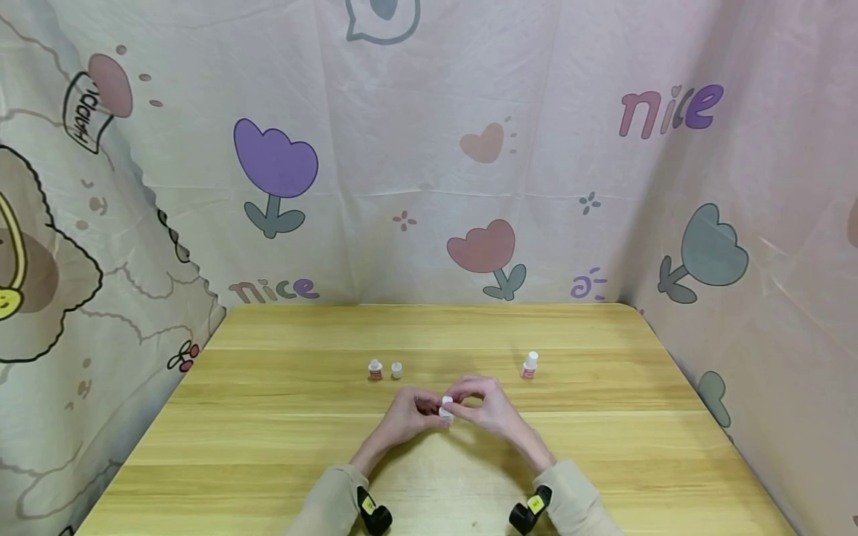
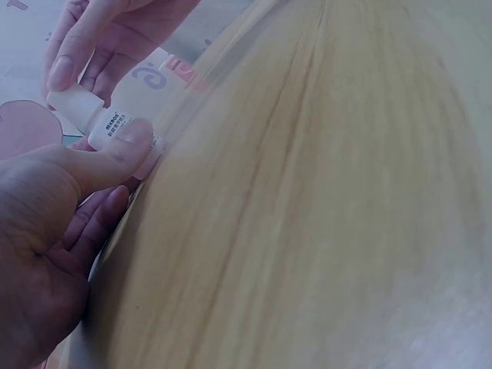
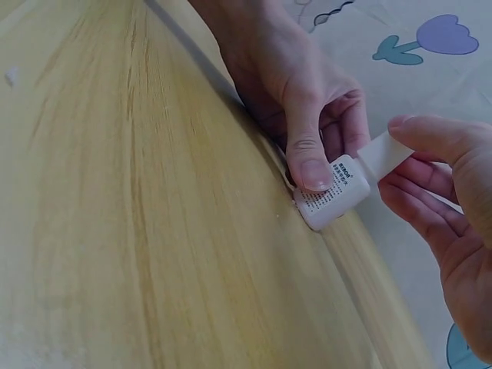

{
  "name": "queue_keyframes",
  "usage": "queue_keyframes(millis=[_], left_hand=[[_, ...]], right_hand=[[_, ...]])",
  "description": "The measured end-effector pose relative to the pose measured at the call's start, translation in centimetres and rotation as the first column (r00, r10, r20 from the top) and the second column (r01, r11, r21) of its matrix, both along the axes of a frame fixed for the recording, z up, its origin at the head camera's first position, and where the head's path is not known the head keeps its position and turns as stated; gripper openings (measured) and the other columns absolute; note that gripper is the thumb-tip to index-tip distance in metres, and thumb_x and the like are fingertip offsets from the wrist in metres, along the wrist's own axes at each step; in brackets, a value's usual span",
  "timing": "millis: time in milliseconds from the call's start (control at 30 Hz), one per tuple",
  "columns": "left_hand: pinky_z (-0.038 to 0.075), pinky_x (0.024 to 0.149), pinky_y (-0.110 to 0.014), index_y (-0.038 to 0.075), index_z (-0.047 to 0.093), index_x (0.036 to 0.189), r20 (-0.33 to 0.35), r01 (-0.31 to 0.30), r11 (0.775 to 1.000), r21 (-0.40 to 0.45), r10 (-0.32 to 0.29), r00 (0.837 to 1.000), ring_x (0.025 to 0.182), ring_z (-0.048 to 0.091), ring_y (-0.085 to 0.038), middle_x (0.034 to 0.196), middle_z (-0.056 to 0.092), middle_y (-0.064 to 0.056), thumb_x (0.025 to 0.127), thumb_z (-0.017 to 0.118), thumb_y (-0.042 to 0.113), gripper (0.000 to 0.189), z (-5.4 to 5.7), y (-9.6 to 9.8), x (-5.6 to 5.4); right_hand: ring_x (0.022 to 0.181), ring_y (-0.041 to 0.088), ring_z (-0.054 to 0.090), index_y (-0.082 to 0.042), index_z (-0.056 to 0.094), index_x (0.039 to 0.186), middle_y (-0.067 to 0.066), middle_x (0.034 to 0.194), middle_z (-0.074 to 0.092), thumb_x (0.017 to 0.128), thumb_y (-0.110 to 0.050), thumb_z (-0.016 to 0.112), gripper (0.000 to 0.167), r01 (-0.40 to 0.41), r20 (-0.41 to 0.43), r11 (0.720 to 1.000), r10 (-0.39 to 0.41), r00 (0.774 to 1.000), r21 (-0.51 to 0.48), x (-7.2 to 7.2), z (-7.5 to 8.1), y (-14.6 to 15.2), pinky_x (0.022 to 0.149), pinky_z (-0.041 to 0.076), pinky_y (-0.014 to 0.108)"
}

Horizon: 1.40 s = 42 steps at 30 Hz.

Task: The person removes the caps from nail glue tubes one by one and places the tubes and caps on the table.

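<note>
Between both hands, near the middle of the table, is a small white bottle point(image 3: 334, 198) with dark printed text and a tall white cap point(image 3: 383, 156). My left hand point(image 1: 405, 418) grips the bottle's body, its thumb lying across the label. At the top, my right hand point(image 1: 489, 408) pinches the cap between thumb and fingers. The cap sits at the bottle's neck, and in the right wrist view the bottle leans with its base close over the wooden table point(image 3: 200, 231). Part of the label hides behind the left thumb point(image 2: 131, 146).
Beyond the left hand stand a small bottle point(image 1: 375, 371) with a reddish label and no tall cap, and a loose white cap point(image 1: 397, 371) beside it. A capped bottle point(image 1: 529, 365) with a pinkish label stands farther right. Printed cloth point(image 1: 402, 149) hangs behind the table and along its sides.
</note>
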<state>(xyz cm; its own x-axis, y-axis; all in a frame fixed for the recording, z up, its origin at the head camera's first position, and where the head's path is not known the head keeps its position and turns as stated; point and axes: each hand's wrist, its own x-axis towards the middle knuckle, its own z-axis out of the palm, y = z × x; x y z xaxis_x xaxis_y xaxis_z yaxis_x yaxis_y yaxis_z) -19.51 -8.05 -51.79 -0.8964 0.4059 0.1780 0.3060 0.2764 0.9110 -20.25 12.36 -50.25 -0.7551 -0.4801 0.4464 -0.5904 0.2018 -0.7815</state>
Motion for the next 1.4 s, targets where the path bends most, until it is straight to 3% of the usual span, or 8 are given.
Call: queue_keyframes(millis=[233, 367, 500, 767, 1000, 1167, 1400], left_hand=[[0.054, 0.065, -0.019, -0.004, 0.077, 0.096, 0.005, 0.006, 1.000, 0.023, -0.006, 1.000, 0.073, 0.071, -0.027, 0.085, 0.076, -0.023, 0.077, 0.081, -0.005, 0.019, 1.4, 0.1, 0.8], [0.053, 0.065, -0.018, -0.004, 0.076, 0.094, -0.005, 0.008, 1.000, 0.019, -0.008, 1.000, 0.072, 0.071, -0.026, 0.084, 0.076, -0.023, 0.078, 0.081, -0.004, 0.017, 1.3, 0.1, 0.8], [0.051, 0.063, -0.016, -0.004, 0.076, 0.094, -0.002, 0.006, 1.000, 0.020, -0.006, 1.000, 0.070, 0.069, -0.022, 0.083, 0.075, -0.023, 0.077, 0.081, -0.005, 0.017, 1.2, 0.1, 0.8], [0.052, 0.063, -0.017, -0.005, 0.076, 0.095, -0.009, 0.004, 1.000, 0.020, -0.004, 1.000, 0.069, 0.068, -0.022, 0.083, 0.075, -0.024, 0.076, 0.081, -0.005, 0.019, 1.2, 0.1, 0.8], [0.051, 0.063, -0.016, -0.004, 0.076, 0.096, -0.020, -0.001, 1.000, -0.004, 0.001, 1.000, 0.068, 0.065, -0.009, 0.084, 0.076, -0.022, 0.077, 0.082, -0.005, 0.020, 0.4, 0.1, 0.3], [0.052, 0.063, -0.016, -0.003, 0.077, 0.096, -0.014, -0.003, 1.000, -0.006, 0.003, 1.000, 0.068, 0.065, -0.007, 0.084, 0.076, -0.021, 0.076, 0.083, -0.002, 0.021, -0.9, -0.1, -0.5], [0.053, 0.064, -0.017, 0.002, 0.078, 0.097, -0.002, 0.012, 1.000, 0.025, -0.012, 1.000, 0.069, 0.065, -0.005, 0.085, 0.077, -0.016, 0.077, 0.085, 0.005, 0.022, -1.3, -0.3, -0.8]], right_hand=[[0.084, 0.008, 0.068, -0.004, 0.076, 0.099, 0.011, 0.095, 0.074, 0.088, -0.004, 0.076, 0.011, -0.033, 0.010, 0.999, 0.033, 0.999, 0.006, 0.0, -0.1, 0.1, 0.087, 0.060, 0.034], [0.085, 0.008, 0.068, -0.002, 0.076, 0.101, 0.012, 0.096, 0.074, 0.087, -0.002, 0.075, 0.014, -0.035, -0.013, 0.999, 0.035, 0.999, 0.004, 0.0, -0.2, 0.1, 0.087, 0.060, 0.034], [0.083, 0.005, 0.066, -0.004, 0.075, 0.100, 0.011, 0.094, 0.074, 0.085, -0.003, 0.078, 0.015, 0.011, 0.003, 1.000, -0.011, 1.000, 0.001, 0.2, -0.1, 0.0, 0.084, 0.060, 0.033], [0.080, 0.008, 0.066, -0.001, 0.075, 0.095, 0.015, 0.092, 0.074, 0.082, 0.000, 0.079, 0.014, 0.047, 0.033, 0.999, -0.047, 0.998, -0.017, 0.3, 0.1, -0.2, 0.079, 0.061, 0.041], [0.084, 0.005, 0.065, -0.007, 0.077, 0.097, 0.008, 0.093, 0.074, 0.086, -0.008, 0.078, 0.011, 0.028, 0.071, 0.999, -0.029, 0.997, 0.018, 0.3, 0.4, 0.1, 0.088, 0.059, 0.031], [0.085, 0.007, 0.066, -0.006, 0.077, 0.099, 0.009, 0.095, 0.074, 0.086, -0.006, 0.077, 0.012, 0.003, 0.065, 1.000, -0.004, 0.998, 0.017, 0.2, 0.4, 0.1, 0.089, 0.059, 0.032], [0.085, 0.010, 0.067, 0.001, 0.075, 0.099, 0.016, 0.097, 0.073, 0.084, 0.005, 0.075, 0.016, 0.007, 0.062, 0.999, -0.009, 0.998, 0.035, 0.3, 0.5, -0.1, 0.088, 0.060, 0.040]])
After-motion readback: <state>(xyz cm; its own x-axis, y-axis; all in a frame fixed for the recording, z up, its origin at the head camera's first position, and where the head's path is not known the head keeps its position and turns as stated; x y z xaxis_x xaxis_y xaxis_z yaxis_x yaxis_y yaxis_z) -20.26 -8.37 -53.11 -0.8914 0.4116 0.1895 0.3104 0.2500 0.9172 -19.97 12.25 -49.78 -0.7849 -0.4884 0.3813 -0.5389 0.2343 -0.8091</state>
